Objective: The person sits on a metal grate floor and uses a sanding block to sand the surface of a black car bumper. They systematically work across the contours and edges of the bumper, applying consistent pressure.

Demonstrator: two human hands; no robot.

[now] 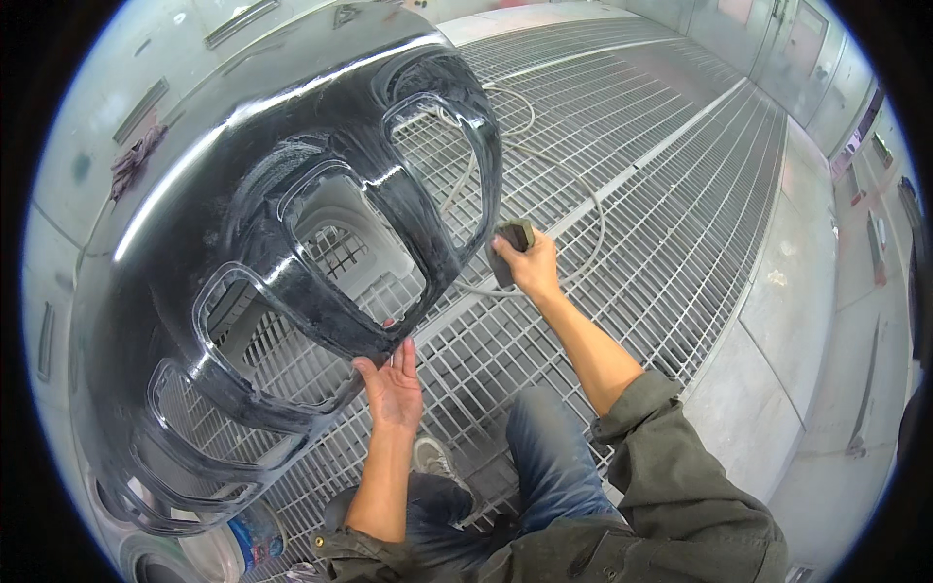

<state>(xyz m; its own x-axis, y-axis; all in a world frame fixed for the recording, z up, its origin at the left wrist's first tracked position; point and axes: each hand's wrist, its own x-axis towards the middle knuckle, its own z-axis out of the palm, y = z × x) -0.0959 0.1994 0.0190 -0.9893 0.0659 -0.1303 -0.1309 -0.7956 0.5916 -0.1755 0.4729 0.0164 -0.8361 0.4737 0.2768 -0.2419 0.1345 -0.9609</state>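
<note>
A glossy black car bumper [340, 228] with several large openings fills the left half of the view. Dull grey, scuffed patches run around the openings. My left hand [394, 389] grips its near edge below the middle opening, thumb on this side and fingertips partly hidden behind the rim. In my right hand [531, 262] is a dark sanding pad [508, 251], olive at its top edge, pinched between thumb and fingers. That pad is beside the bumper's right edge; whether it touches is hard to tell.
Metal grating [622, 175] forms the floor. A pale hose [600, 233] loops across it behind the bumper. Round tubs [216, 552] stand under the bumper at lower left. A crumpled purplish cloth [133, 165] hangs near the left wall. Light panels [816, 321] border the grating on the right.
</note>
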